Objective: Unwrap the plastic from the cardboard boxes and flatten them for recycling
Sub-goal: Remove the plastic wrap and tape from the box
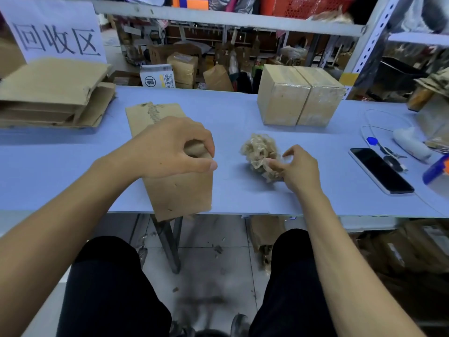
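Your left hand (170,148): it rests on the flattened box (170,171), fingers curled over a raised fold of the cardboard at its right edge, thumb stretched out along the near side of that fold.
Your right hand (297,167): it sits just right of the plastic wad (261,154), fingertips pinching its near right edge, palm low over the table (60,166).
Flattened box: it lies in the middle of the table, running from far left to near right, its near end hanging over the table's near edge above your knees.
Plastic wad: a crumpled ball of clear, tan-tinted wrap, on the table right of the flattened box and apart from it.
Wrapped boxes (300,96): two cartons bound side by side in shiny film, upright at the far right of the table, well beyond the wad.
Flattened stack (53,93): folded cardboard piled at the far left, below a paper sign (54,30) with handwritten characters.
Phone (380,170): face up, screen dark, at the near right of the table, well apart from your right hand.
Keys (391,156): beside the phone's far edge, with a blue tag and a thin white cord looping away behind them.
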